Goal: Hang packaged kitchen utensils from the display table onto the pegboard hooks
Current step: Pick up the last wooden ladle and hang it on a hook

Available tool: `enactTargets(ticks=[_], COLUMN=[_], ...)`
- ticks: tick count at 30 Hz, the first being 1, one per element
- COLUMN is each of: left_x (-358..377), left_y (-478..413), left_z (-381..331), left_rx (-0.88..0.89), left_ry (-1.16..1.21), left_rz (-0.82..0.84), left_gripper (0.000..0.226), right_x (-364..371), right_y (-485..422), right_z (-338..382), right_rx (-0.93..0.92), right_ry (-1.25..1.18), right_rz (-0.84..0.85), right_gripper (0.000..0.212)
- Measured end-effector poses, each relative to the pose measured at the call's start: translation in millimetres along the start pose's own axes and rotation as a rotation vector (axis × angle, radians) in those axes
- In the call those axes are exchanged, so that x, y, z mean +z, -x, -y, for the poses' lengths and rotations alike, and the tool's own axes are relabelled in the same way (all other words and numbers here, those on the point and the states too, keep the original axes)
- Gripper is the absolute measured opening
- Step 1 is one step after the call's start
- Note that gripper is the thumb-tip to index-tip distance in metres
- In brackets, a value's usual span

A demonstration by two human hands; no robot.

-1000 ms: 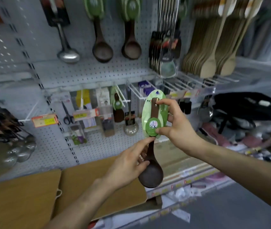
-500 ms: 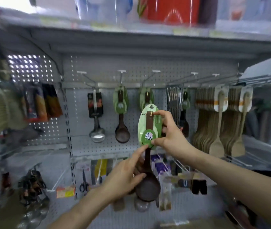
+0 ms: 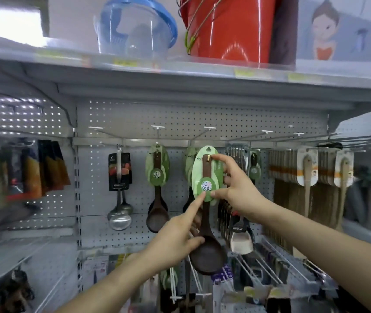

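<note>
While gripped by the left hand (image 3: 175, 240) and right hand (image 3: 238, 188), the spoon (image 3: 210, 256) is held upright. Its hook (image 3: 201, 133) is seen just above.

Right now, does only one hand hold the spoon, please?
No, the right hand pinches the card and the left hand holds the spoon handle.

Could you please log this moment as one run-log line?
step: hanging | left hand: holds spoon handle | right hand: pinches its card | hung: unclear
</note>
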State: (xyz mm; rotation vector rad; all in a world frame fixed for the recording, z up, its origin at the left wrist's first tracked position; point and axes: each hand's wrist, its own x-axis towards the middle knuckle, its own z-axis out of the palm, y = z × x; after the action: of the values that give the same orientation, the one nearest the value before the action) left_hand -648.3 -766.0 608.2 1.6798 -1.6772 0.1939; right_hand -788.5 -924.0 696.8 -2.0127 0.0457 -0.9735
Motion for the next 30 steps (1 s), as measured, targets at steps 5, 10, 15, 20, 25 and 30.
enactTargets(ticks=[5, 10, 15, 20, 25, 30], left_x=[6.3, 16.9, 25.5, 29.3, 27.6, 31.7], left_y=[-23.5, -34.7, -34.9, -40.2, -54.5, -72.2], left_z=[7.1, 14.0, 21.5, 36.0, 59.1, 87.9], left_rx=[-0.029, -0.060, -0.070, -0.081, -0.088, -0.108], left_ry=[0.022, 0.029, 0.054, 0.010, -0.069, -0.099], left_rz=[-0.054, -0.087, -0.090, -0.110, -0.119, -0.143], left_gripper=[0.121, 0.120, 0.119, 0.118, 0.119, 0.117], right_x=[-12.7, -20.7, -19.1, -16.3, -9.5, 0.7], right_y=[-23.7, -41.3, -45.2, -53.3, -69.5, -83.6], right_z=[-14.9, -29.4, -49.6, -61.2, -71.3, -89.0], right_rx=[-0.006, -0.040, -0.065, -0.074, -0.088, -0.110], right_ry=[-0.051, -0.043, -0.073, -0.057, 0.077, 0.178], right_rz=[0.021, 0.074, 0.087, 0.088, 0.038, -0.066], right_gripper=[0.094, 0.095, 0.094, 0.092, 0.095, 0.091])
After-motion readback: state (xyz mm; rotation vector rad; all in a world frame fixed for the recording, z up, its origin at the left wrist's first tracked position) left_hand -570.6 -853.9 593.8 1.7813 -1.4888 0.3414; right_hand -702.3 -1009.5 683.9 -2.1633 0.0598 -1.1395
